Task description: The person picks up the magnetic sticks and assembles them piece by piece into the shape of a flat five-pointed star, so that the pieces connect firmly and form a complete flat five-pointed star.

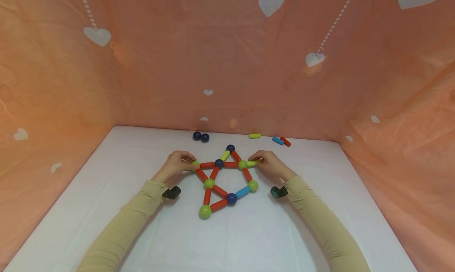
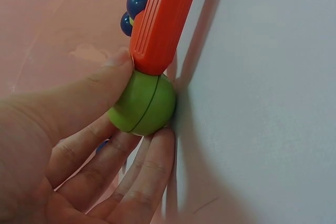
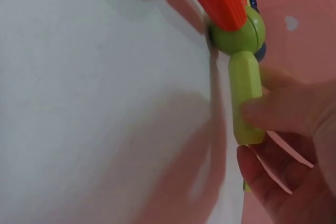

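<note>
A flat frame of red, yellow-green and blue rods joined by green and dark blue balls lies on the white table. My left hand (image 1: 179,161) holds the green ball (image 2: 144,103) at the frame's left corner between thumb and fingers. A red rod (image 2: 164,24) runs from that ball. On the opposite side, my right hand (image 1: 270,163) pinches a yellow-green rod (image 3: 245,95), whose inner end touches a green ball (image 1: 243,165) of the frame. One light blue rod (image 1: 243,192) sits at the lower right, between a dark blue ball (image 1: 232,199) and a green ball (image 1: 253,186).
Two dark blue balls (image 1: 197,136) lie near the table's back edge. Further right at the back are a loose yellow-green rod (image 1: 254,136), a blue rod (image 1: 278,140) and a red rod (image 1: 285,141). An orange cloth with white hearts (image 1: 271,3) surrounds the white table (image 1: 170,240).
</note>
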Demonstrator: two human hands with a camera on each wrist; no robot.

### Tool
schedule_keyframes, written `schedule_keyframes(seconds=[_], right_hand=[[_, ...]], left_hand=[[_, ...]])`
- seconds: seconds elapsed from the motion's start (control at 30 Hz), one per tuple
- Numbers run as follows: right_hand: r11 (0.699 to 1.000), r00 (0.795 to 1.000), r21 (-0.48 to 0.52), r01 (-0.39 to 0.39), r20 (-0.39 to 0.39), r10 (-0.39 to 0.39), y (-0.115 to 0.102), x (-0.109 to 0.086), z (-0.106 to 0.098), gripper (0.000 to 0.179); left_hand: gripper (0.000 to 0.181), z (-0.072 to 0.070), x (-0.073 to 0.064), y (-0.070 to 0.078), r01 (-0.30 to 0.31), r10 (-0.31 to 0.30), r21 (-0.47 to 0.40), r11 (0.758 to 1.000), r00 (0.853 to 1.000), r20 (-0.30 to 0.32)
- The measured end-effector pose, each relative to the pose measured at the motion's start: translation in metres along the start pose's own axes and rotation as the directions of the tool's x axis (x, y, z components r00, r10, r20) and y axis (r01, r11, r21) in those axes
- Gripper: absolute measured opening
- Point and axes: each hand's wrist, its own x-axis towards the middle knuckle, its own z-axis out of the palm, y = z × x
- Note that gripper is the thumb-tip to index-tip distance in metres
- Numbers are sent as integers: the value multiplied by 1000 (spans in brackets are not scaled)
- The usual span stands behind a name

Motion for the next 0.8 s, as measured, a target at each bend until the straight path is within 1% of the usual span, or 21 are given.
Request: schedule_keyframes(seconds=[0.07,0.2,0.27,0.33,0.47,0.57,0.6,0.7,0.8], right_hand=[[1000,1000,-2,-6,3,6,0,0,1,28],[998,999,45,-34,8,34,2,0,-2,30],[997,1000,68,-28,-5,28,6,1,-6,30],[996,999,81,-24,-30,26,12,3,-12,30],[996,992,81,-22,-123,32,28,5,-25,30],[997,974,67,-44,-219,58,43,5,-36,31],[995,965,82,-59,-249,78,48,5,-39,32],[988,932,111,-108,-335,139,60,4,-50,34],[970,897,174,-168,-380,224,73,2,-60,36]], left_hand=[[32,0,0,-1,0,0,6,1000,1000,0],[32,1,0,-2,8,-8,7,1000,1000,6],[32,1,0,-2,14,-14,-1,1000,1000,3],[32,0,0,-2,10,-10,-5,1000,1000,3],[32,0,-1,-2,7,-7,-4,1000,1000,2],[33,0,-1,-1,6,-6,3,1000,1000,8],[32,0,-1,-1,6,-7,7,1000,1000,9],[32,0,-1,-1,-1,1,20,1000,1000,12],[32,1,-1,0,6,-6,22,1000,1000,10]])
